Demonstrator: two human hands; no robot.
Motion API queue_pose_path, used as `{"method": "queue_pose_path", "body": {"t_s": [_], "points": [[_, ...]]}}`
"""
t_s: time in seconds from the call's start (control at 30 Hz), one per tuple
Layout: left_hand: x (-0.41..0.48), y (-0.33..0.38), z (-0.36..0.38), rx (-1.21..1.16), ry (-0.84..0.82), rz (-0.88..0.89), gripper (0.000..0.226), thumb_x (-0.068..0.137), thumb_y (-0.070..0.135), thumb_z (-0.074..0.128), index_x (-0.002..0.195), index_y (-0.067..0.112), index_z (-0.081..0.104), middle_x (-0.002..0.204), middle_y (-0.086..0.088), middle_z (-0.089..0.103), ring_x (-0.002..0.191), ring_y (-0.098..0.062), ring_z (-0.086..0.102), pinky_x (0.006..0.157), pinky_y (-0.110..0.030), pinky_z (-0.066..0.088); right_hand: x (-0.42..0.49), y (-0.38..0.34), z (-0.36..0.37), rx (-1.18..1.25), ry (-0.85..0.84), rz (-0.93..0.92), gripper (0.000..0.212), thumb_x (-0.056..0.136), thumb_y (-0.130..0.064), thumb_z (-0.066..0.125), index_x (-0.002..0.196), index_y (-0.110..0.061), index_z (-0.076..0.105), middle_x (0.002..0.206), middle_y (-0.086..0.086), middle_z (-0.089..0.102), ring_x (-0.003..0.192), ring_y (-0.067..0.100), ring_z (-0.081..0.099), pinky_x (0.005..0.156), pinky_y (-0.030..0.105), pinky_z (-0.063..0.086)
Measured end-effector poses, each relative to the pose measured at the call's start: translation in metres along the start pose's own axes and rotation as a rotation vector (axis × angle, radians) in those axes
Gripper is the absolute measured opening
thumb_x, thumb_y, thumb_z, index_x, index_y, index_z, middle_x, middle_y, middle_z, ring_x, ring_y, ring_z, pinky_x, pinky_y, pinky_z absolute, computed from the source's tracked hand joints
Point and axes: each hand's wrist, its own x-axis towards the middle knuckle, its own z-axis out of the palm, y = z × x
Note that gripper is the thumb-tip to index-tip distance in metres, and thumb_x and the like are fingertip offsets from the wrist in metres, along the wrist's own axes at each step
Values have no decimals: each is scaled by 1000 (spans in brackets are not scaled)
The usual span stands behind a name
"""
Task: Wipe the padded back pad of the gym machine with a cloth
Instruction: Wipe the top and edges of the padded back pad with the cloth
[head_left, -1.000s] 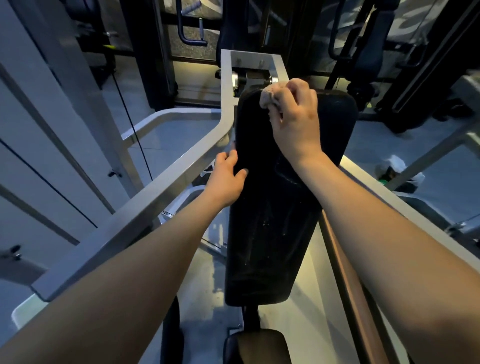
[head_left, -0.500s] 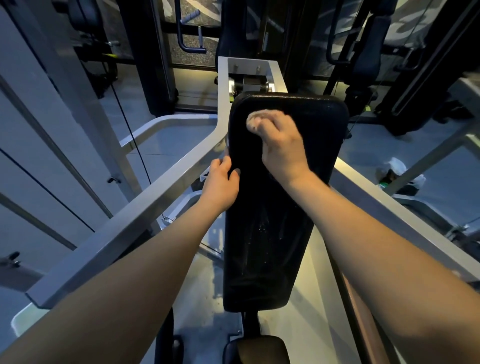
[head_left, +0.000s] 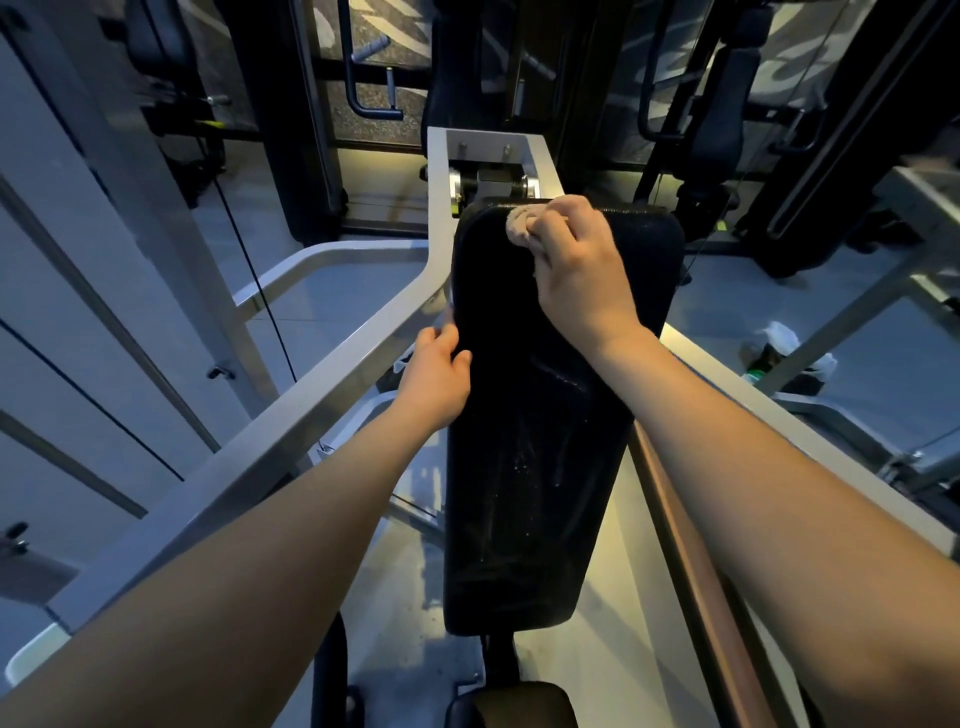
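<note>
A long black back pad (head_left: 524, 467) runs up the middle of the view, with wet streaks on its lower half. My right hand (head_left: 582, 270) grips a bunched pale cloth (head_left: 519, 226) and presses it on the pad's upper left part, close to the top edge. My left hand (head_left: 436, 379) holds the pad's left edge about a third of the way down, thumb on the face, fingers curled behind it.
Grey steel arms (head_left: 332, 384) of the machine flank the pad on both sides. A black seat (head_left: 519, 706) sits below the pad. Other dark machines stand behind. A bottle and white rag (head_left: 779, 348) lie on the floor at right.
My right hand slid down the pad with the cloth, then came back up toward the top edge. My left hand has stayed on the pad's left edge.
</note>
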Motion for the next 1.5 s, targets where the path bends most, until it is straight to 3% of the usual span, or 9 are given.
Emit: {"method": "queue_pose_path", "body": {"t_s": [0.37, 0.5, 0.6, 0.67, 0.77, 0.9, 1.03, 1.33, 1.5], "points": [[-1, 1, -9, 83, -37, 33, 27, 104, 16, 45, 128, 5, 48, 122, 0, 37, 84, -11, 50, 77, -23, 39, -51, -6, 28, 18, -90, -23, 25, 91, 3, 54, 112, -5, 65, 110, 12, 62, 93, 29, 57, 81, 35, 48], [-4, 4, -15, 115, -81, 39, 31, 101, 15, 47, 131, 7, 45, 126, -6, 42, 94, -20, 50, 79, -29, 40, -113, -12, 43, 51, -245, 24, 18, 94, 1, 60, 109, -7, 65, 108, 9, 60, 87, 28, 54, 74, 41, 49], [-3, 11, -20, 136, -55, 40, 14, 97, 17, 49, 109, 10, 47, 122, -11, 49, 94, -23, 54, 76, -33, 43, -118, -11, 38, 25, -372, 63, 33, 85, 6, 70, 114, -8, 63, 112, 8, 57, 90, 25, 52, 71, 41, 52], [0, 20, -27, 123, 9, 59, 27, 97, 19, 51, 121, 9, 50, 129, -12, 49, 107, -26, 56, 88, -40, 49, -101, -10, 21, 45, -355, 49, 34, 85, 6, 68, 115, -8, 63, 111, 10, 55, 92, 27, 53, 73, 39, 52], [4, 40, -39, 78, 102, 166, 72, 98, 18, 53, 160, 19, 17, 159, -1, 22, 138, -24, 41, 111, -42, 43, -48, 2, -9, 57, -144, 57, 28, 89, 3, 64, 113, -9, 62, 108, 14, 55, 93, 30, 58, 76, 39, 52], [13, 65, -40, 297, 130, 384, 91, 97, 22, 60, 161, 31, -3, 166, 16, -7, 153, -22, 14, 117, -43, 35, 11, 23, -19, -2, -12, 104, 20, 93, -1, 63, 111, -8, 64, 108, 15, 56, 95, 32, 60, 77, 41, 54], [23, 61, -31, 408, 109, 370, 102, 94, 23, 68, 160, 33, -10, 164, 18, -16, 154, -22, 12, 116, -48, 38, 2, 23, -1, -3, 1, 143, 23, 87, 5, 64, 108, -4, 65, 107, 15, 61, 93, 32, 60, 80, 43, 53], [26, 54, -27, 498, 142, 412, 107, 93, 19, 69, 159, 30, -14, 163, 13, -22, 151, -27, 19, 109, -45, 46, -101, 7, 21, 62, -169, 149, 27, 88, 3, 50, 110, -3, 64, 108, 13, 61, 91, 31, 55, 77, 44, 51], [23, 56, -27, 525, 154, 389, 108, 93, 19, 69, 158, 32, -16, 164, 11, -22, 149, -27, 24, 107, -45, 47, -114, 7, 3, 59, -391, 132, 29, 86, 6, 64, 111, -9, 63, 111, 8, 55, 95, 27, 53, 75, 47, 53]]}}
